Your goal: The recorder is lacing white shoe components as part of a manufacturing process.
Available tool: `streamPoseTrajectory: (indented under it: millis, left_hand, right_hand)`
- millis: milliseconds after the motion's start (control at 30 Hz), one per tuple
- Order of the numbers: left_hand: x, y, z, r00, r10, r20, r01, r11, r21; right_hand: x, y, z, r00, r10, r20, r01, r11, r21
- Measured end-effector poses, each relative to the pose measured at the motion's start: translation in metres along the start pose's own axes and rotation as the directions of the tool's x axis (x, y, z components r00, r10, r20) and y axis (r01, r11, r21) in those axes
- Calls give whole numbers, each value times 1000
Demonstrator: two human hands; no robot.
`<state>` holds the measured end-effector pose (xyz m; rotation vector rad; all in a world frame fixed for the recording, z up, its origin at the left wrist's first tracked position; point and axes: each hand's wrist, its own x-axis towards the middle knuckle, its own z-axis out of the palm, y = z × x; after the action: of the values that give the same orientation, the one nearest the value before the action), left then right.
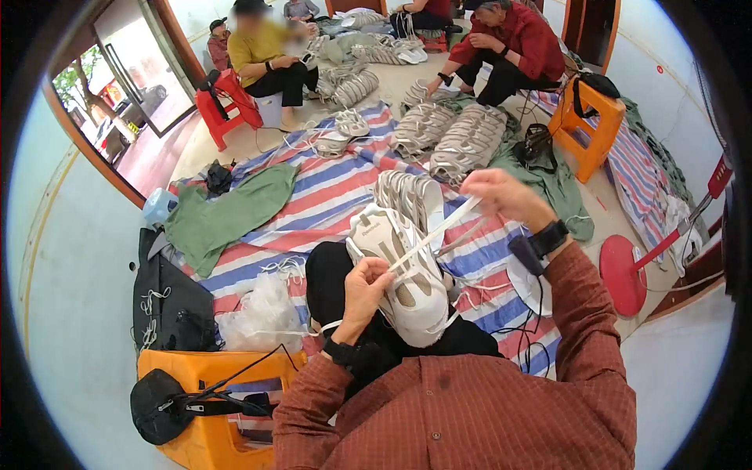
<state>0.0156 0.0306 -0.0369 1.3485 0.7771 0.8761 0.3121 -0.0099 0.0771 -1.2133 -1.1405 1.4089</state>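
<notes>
Holding a white shoelace (435,234) stretched straight over a white-and-beige sneaker (415,298) that's sitting in the lap, toe toward the body. Hands are well apart: left hand (366,290) pinches the lace right at the shoe, right hand (505,196), kinda blurry, grips it higher up. More sneakers (403,192) line up just beyond on the striped tarp (333,188).

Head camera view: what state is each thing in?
White shoelace: pulled straight
Left hand: pinching the white shoelace
Right hand: raised, gripping the white shoelace
Beige-and-white sneaker: lacing side up
Striped sheet: spread, rumpled
Left green cloth: spread, wrinkled
Plastic bag: crumpled
Glass door: open
</notes>
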Motion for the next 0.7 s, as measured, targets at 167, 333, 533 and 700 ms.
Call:
streamPoseTrajectory:
  millis: [167, 333, 533, 700]
  left_hand:
    - [3, 3, 0, 999, -42, 8, 43, 997, -62]
    - [3, 5, 2, 997, -71, -28, 66, 986, -151]
    - [5, 5, 1, 999, -35, -7, 34, 996, -86]
    - [5, 3, 1, 999, -42, 0, 42, 996, -73]
  right_hand:
    - [-41, -6, -69, 985, -47, -165, 94, 952, 290]
    - [-100, -3, -130, 900, -202, -385, 351, 860, 370]
    - [-167, 6, -176, 715, -252, -652, 587, 724, 364]
    - [-187, 11, -195, 637, -201, -745, 711, 527, 466]
